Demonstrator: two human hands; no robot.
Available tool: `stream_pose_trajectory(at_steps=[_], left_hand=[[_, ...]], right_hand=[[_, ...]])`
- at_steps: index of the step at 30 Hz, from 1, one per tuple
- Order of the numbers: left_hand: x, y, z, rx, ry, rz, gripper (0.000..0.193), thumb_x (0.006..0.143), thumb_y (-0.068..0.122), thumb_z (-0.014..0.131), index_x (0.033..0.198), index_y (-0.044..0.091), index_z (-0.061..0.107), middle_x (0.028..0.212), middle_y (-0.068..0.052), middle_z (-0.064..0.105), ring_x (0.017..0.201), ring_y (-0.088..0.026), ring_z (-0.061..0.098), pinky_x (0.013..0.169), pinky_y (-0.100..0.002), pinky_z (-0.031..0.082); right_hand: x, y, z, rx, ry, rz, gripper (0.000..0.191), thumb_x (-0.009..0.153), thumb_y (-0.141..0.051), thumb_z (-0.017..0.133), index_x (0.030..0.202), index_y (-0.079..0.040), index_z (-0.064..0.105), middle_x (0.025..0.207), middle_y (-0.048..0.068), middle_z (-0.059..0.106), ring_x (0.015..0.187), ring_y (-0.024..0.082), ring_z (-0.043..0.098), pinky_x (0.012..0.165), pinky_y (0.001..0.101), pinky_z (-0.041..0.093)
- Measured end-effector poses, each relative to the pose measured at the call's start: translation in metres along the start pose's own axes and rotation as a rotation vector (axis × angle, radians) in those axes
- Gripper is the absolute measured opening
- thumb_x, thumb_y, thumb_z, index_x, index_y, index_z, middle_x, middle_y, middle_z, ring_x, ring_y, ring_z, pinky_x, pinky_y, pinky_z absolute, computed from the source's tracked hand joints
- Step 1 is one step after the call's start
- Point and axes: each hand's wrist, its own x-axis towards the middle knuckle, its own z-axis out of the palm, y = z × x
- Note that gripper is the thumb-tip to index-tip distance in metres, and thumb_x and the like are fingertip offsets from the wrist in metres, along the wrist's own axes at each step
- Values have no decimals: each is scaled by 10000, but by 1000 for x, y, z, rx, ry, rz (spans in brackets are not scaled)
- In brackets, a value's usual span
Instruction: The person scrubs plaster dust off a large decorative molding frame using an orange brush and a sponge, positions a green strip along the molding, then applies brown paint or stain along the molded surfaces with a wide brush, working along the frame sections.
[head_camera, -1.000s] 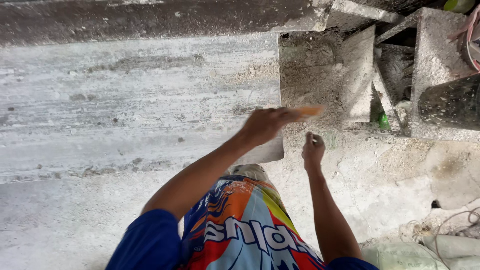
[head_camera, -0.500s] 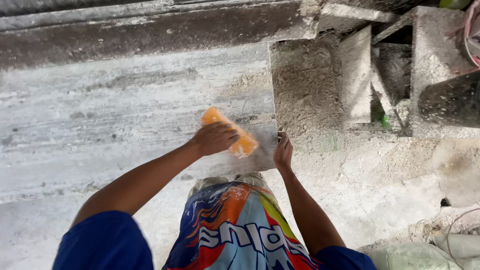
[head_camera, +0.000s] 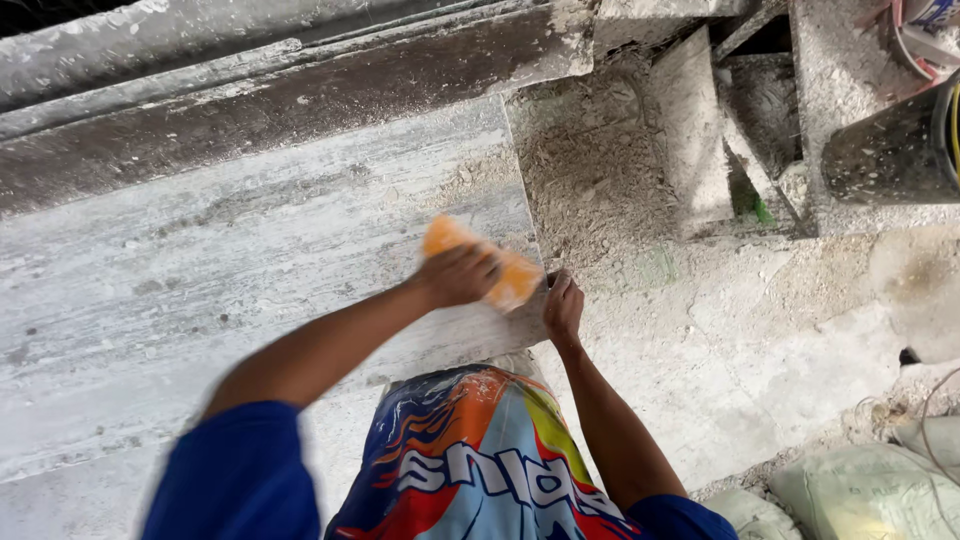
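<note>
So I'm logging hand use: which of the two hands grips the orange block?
The left hand grips the orange block over the grey slab; the right hand rests empty at the slab's corner.

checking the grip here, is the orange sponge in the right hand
No, the left hand grips the orange sponge, while the right hand rests on the corner of the stone slab.
</note>
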Motion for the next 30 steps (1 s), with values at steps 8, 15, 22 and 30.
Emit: stream_pose_trajectory(at_steps=[8,15,22,30], left_hand=[[4,3,-17,-136,-15,-69,238,883,180,595,1077,85,696,1025,-67,713,949,-264,704,801,-378,585],[51,-17,-8,-253,-105,56,145,938,184,599,987,77,682,951,-83,716,926,-271,709,783,-389,592],[1,7,-28,-187,18,-68,133,916,174,601,983,87,675,961,-67,688,965,-265,692,815,-414,578],[72,14,-8,49,167,-238,334,898,252,601,1154,48,663,1106,-125,680,1060,-326,658,866,-466,565]], right_hand=[[-3,-6,-1,-13,63,-44,569,1084,-344,308,852,20,678,752,237,672,710,444,634,697,522,481],[-4,0,1,-86,153,-147,503,1084,-300,335,949,33,687,801,263,657,778,469,625,697,536,473],[-7,-9,0,-47,136,-41,538,1065,-319,321,877,14,699,810,250,696,756,455,650,727,524,487],[-8,-14,0,-96,194,41,543,1093,-344,309,961,14,696,854,261,700,822,491,648,755,564,480]])
